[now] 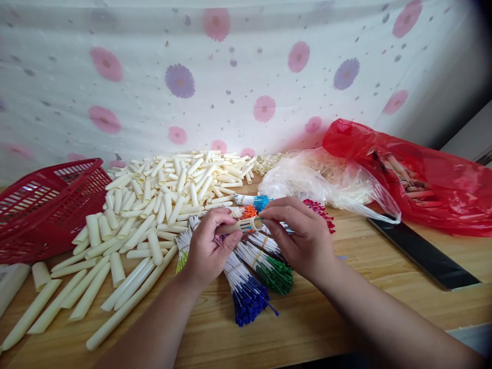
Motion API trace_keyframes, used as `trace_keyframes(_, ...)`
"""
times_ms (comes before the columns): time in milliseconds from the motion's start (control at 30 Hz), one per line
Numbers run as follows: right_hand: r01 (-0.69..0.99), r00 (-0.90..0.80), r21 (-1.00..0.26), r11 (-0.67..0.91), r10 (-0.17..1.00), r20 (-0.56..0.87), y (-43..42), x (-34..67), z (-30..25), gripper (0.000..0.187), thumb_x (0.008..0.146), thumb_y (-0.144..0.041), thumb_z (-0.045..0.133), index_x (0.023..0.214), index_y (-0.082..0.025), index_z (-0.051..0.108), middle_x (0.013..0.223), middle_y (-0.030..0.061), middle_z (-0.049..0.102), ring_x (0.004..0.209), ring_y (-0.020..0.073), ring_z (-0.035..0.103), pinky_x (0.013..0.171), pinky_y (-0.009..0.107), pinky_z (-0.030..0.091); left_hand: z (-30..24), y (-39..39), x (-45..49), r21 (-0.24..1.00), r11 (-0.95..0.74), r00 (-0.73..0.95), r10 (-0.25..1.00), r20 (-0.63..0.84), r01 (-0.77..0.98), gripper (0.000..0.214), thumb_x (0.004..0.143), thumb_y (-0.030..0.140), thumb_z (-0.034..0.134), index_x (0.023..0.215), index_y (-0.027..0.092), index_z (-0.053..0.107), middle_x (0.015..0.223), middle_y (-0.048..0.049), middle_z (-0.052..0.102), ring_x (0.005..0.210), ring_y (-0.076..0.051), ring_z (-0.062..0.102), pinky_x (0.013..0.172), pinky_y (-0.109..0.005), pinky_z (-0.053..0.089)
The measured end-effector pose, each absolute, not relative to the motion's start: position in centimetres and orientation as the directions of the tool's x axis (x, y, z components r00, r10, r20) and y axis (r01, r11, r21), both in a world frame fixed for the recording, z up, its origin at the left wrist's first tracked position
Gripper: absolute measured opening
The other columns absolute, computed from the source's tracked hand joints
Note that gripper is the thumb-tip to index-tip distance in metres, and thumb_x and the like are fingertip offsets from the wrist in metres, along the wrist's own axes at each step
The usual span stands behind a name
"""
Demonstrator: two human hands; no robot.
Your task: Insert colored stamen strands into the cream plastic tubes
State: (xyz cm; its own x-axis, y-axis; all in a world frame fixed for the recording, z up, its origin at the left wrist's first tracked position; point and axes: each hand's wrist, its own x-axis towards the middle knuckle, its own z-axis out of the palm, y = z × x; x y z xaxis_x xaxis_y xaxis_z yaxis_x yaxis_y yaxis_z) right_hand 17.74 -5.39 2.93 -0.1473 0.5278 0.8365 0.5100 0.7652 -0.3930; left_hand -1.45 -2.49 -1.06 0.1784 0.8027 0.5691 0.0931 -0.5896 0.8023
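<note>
My left hand [209,246] is closed around a cream slotted pen barrel [249,224], with the open end facing right. Dark and blue strips show through its slots. At that open end, my right hand [298,233] pinches a thin green-tipped pen refill [260,218], mostly hidden by the fingers. Below the hands lie banded bundles of white refills with blue tips [248,300] and green tips [279,274]. Behind them are bundles with orange tips [249,211], light blue tips [261,202] and red tips [321,212]. A yellow-green bundle [182,256] is partly covered by my left hand.
Cream plastic tubes [165,189] are heaped on the wooden table [215,343]. A red basket [49,210] stands at left. Toward the right are a clear plastic bag [307,177], a red bag [423,179] with parts inside, and a flat black strip [423,253]. A flowered curtain [230,77] hangs behind.
</note>
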Motion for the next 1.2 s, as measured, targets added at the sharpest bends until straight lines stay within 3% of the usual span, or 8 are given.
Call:
trace_keyframes(233, 0.488, -0.165, -0.438, 0.755, 0.573, 0.803, -5.1, 18.3, 3.4, 0.007, 0.08, -0.01, 0.062, 0.078, -0.016, 0.063, 0.08, 0.0038, 0.058, 0.077, 0.0129, 0.058, 0.067, 0.026, 0.049, -1.2, -2.5, -1.5, 0.719, -0.666, 0.194, 0.746, 0.637, 0.198, 0.021, 0.076, 0.014, 0.068, 0.095, 0.023, 0.062, 0.105, -0.0056, 0.06, 0.103, -0.021, 0.058, 0.088, -0.028, 0.046)
trace_keyframes(467, 0.451, -0.216, -0.525, 0.722, 0.659, 0.721, -4.8, 18.7, 3.5, 0.009, 0.077, -0.007, 0.062, 0.074, -0.015, 0.063, 0.077, 0.0034, 0.059, 0.073, 0.0124, 0.058, 0.066, 0.025, 0.047, -0.9, -2.0, -1.4, 0.357, -0.838, 0.272, 0.487, 0.83, 0.412, 0.018, 0.078, 0.01, 0.066, 0.091, 0.02, 0.059, 0.092, -0.0026, 0.062, 0.095, -0.016, 0.062, 0.082, -0.027, 0.05)
trace_keyframes(600, 0.414, -0.169, -0.6, 0.685, 0.705, 0.689, -4.7, 18.3, 3.2, 0.01, 0.08, -0.009, 0.059, 0.075, -0.016, 0.064, 0.079, 0.0035, 0.06, 0.076, 0.0126, 0.058, 0.068, 0.025, 0.046, -0.5, -2.1, -1.3, 0.261, -0.835, 0.271, 0.427, 0.863, 0.484, 0.013, 0.079, 0.012, 0.066, 0.088, 0.019, 0.059, 0.092, -0.0028, 0.062, 0.091, -0.015, 0.063, 0.079, -0.026, 0.051)
trace_keyframes(800, 0.216, 0.017, -0.813, 0.541, 0.83, 0.557, -4.5, 17.0, 1.9, 0.007, 0.079, -0.016, 0.061, 0.075, -0.019, 0.065, 0.081, 0.0023, 0.06, 0.081, 0.0147, 0.058, 0.076, 0.03, 0.046, -0.5, -2.3, -1.3, 0.189, -0.813, 0.274, 0.39, 0.879, 0.551, 0.015, 0.078, 0.01, 0.067, 0.088, 0.019, 0.059, 0.094, -0.0033, 0.061, 0.088, -0.014, 0.062, 0.077, -0.026, 0.051)
trace_keyframes(900, 0.0, 0.066, -0.908, 0.419, 0.906, 0.418, -4.3, 16.6, 1.4, 0.003, 0.075, -0.021, 0.066, 0.073, -0.021, 0.068, 0.089, 0.0023, 0.06, 0.088, 0.0162, 0.058, 0.083, 0.033, 0.045, -0.7, -2.2, -1.5, 0.168, -0.81, 0.283, 0.379, 0.881, 0.562, 0.017, 0.077, 0.01, 0.068, 0.088, 0.018, 0.059, 0.095, -0.0038, 0.061, 0.087, -0.014, 0.062, 0.078, -0.027, 0.051)
trace_keyframes(1033, -0.266, 0.014, -0.933, 0.244, 0.968, 0.249, -4.3, 16.5, 1.6, 0.003, 0.07, -0.026, 0.072, 0.07, -0.023, 0.072, 0.096, 0.0023, 0.061, 0.096, 0.0176, 0.056, 0.092, 0.037, 0.041, -0.9, -2.0, -1.5, 0.153, -0.804, 0.281, 0.369, 0.886, 0.575, 0.017, 0.076, 0.009, 0.069, 0.088, 0.018, 0.06, 0.094, -0.0036, 0.061, 0.087, -0.014, 0.062, 0.077, -0.027, 0.051)
trace_keyframes(1200, -0.263, -0.021, -0.937, 0.229, 0.97, 0.243, -4.2, 16.7, 1.9, 0.004, 0.07, -0.027, 0.073, 0.068, -0.024, 0.073, 0.09, 0.0012, 0.06, 0.094, 0.0171, 0.055, 0.093, 0.037, 0.039, -0.8, -2.0, -1.3, 0.235, -0.816, 0.248, 0.413, 0.876, 0.529, 0.012, 0.077, 0.011, 0.067, 0.085, 0.018, 0.061, 0.091, -0.0028, 0.063, 0.086, -0.014, 0.064, 0.075, -0.025, 0.052)
